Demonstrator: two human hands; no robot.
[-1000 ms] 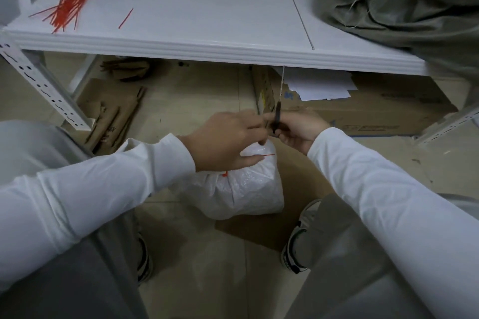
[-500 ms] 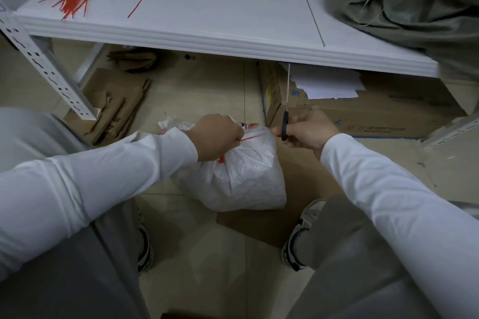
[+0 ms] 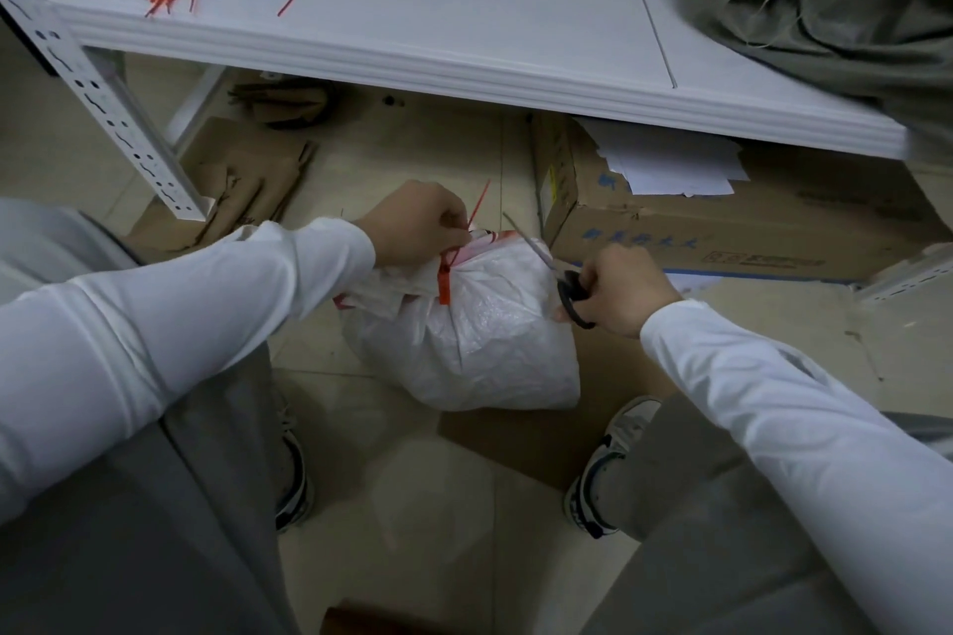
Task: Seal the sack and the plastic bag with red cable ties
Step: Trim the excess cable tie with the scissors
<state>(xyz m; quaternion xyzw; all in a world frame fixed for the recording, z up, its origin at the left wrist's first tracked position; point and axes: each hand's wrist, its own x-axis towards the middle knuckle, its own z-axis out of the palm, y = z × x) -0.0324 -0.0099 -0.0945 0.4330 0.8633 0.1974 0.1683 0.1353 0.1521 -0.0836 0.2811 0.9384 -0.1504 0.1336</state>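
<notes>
The left hand (image 3: 417,228) grips the gathered neck of the plastic bag (image 3: 479,340), which sits just below it. A red cable tie (image 3: 444,280) is cinched there, with its tail rising past the knuckles. The right hand (image 3: 626,294), beside the bag, clasps black-handled scissors (image 3: 572,297). The sack (image 3: 825,5) lies well beyond it, up on the shelf (image 3: 464,16).
</notes>
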